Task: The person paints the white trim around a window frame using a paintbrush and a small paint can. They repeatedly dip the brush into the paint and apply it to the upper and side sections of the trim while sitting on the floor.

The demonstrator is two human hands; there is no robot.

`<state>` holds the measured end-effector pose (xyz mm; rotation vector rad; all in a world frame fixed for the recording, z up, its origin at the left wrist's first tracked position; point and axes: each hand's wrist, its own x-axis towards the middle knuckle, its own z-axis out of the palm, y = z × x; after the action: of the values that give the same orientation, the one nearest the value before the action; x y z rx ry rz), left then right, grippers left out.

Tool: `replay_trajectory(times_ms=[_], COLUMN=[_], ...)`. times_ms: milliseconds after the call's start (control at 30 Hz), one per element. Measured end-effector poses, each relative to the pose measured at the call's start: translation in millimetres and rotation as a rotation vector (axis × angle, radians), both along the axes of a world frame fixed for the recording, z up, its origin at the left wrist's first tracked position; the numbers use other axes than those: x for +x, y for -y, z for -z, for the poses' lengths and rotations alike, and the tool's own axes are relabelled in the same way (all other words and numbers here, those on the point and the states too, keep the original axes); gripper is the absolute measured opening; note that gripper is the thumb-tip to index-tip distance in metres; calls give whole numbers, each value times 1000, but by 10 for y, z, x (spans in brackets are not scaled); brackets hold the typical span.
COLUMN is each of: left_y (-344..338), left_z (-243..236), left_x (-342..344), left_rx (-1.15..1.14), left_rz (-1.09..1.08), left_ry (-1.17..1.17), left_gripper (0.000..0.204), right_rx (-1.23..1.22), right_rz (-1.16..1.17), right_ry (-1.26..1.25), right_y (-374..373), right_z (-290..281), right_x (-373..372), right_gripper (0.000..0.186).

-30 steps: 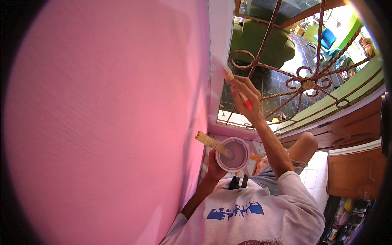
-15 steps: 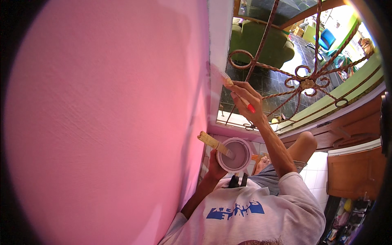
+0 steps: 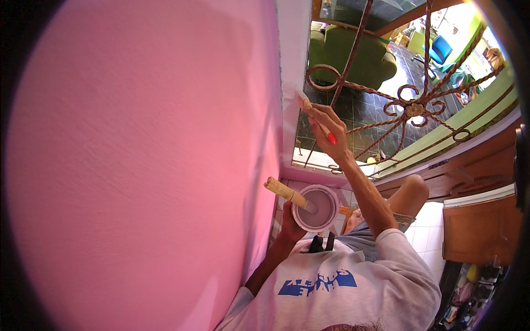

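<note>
My right hand (image 3: 329,129) is closed round a paintbrush (image 3: 308,105) with a red-tipped handle. Its bristles meet the pale strip of wall (image 3: 292,71) that edges the window opening, where pinkish paint shows. Lower down, my left hand (image 3: 291,223) grips a paint bucket (image 3: 337,212) from its left side; some of the fingers are hidden by the bucket. Inside is greyish-pink paint (image 3: 324,207). A flat wooden stick (image 3: 282,189) leans in the bucket, its lower end in the paint and its upper end over the rim.
A broad pink wall (image 3: 138,165) fills the left side. The rusty twisted-iron window grille (image 3: 414,110) stands close to my right hand. Beyond it are a green sofa (image 3: 353,55) and a blue chair (image 3: 440,49). A brown wooden cabinet (image 3: 480,229) is at the right.
My right hand and the brush have shifted slightly left, with the bristles lower along the pale strip. My left hand and the bucket stay almost where they were.
</note>
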<state>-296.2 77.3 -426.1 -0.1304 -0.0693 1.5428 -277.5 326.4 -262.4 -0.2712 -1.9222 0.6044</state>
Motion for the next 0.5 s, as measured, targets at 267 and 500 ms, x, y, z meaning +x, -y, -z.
replay_trajectory(times_ms=[267, 500], left_y=[10, 29], left_z=[41, 142], left_x=[-11, 7], left_rx=[20, -52], left_rz=[3, 14], left_ry=[-7, -1], left_gripper=[67, 71], right_rx=[-6, -2], right_rz=[-13, -6], right_ry=[5, 0], right_y=[-11, -23], right_z=[117, 178], right_x=[-16, -10], right_gripper=[35, 36])
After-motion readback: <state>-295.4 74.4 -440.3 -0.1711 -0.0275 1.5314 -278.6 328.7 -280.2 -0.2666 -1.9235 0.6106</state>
